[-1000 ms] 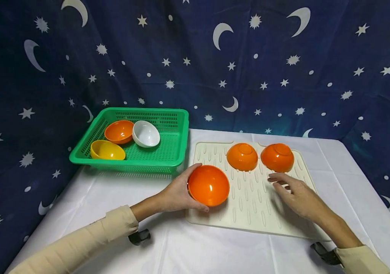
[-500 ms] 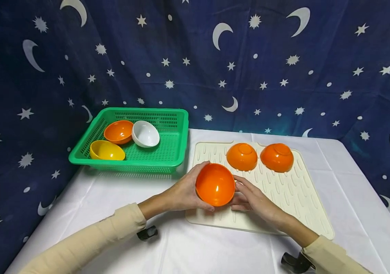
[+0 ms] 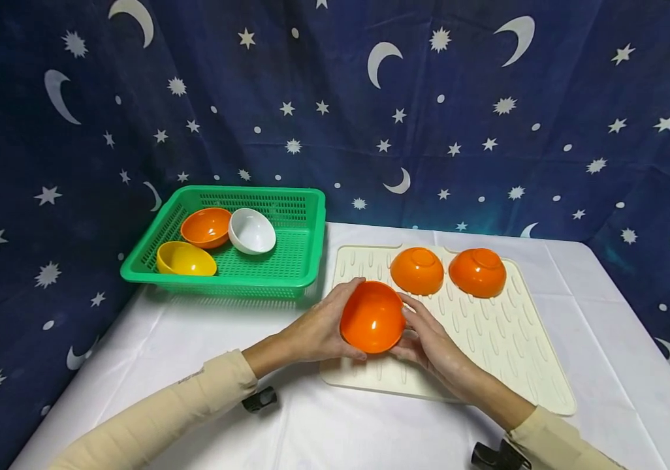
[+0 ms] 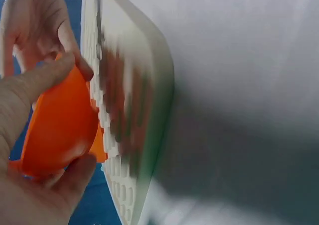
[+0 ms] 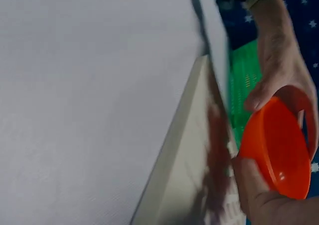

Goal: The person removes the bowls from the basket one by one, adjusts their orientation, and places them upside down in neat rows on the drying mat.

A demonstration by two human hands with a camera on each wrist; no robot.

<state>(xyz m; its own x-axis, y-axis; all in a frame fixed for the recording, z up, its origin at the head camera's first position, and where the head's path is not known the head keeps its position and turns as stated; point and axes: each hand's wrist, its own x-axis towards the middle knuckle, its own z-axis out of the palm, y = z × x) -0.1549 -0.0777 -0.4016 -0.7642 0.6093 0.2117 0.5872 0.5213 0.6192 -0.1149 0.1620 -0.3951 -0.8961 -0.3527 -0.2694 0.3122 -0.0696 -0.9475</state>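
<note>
An orange bowl [image 3: 373,317] is held between both hands over the left part of the cream drying mat [image 3: 488,352], its hollow side toward the head camera. My left hand [image 3: 324,324] grips its left side, thumb and fingers spread along the rim. On the opposite side, my right hand [image 3: 436,346] holds the rim with curled fingers and thumb. In the left wrist view the bowl [image 4: 62,123] stands tilted on its side, close over the mat's ridges. The right wrist view shows the same bowl [image 5: 279,148] with a hand at either side.
Two orange bowls, one left [image 3: 417,271] and one right [image 3: 477,273], lie upside down at the mat's back. A green basket [image 3: 305,261] at the back left holds an orange bowl [image 3: 206,228], a white bowl [image 3: 252,232] and a yellow bowl [image 3: 185,259]. A starry cloth [image 3: 335,117] hangs behind.
The right hand has come left from over the mat and taken hold of the bowl's right side. The left hand and bowl have shifted slightly right.
</note>
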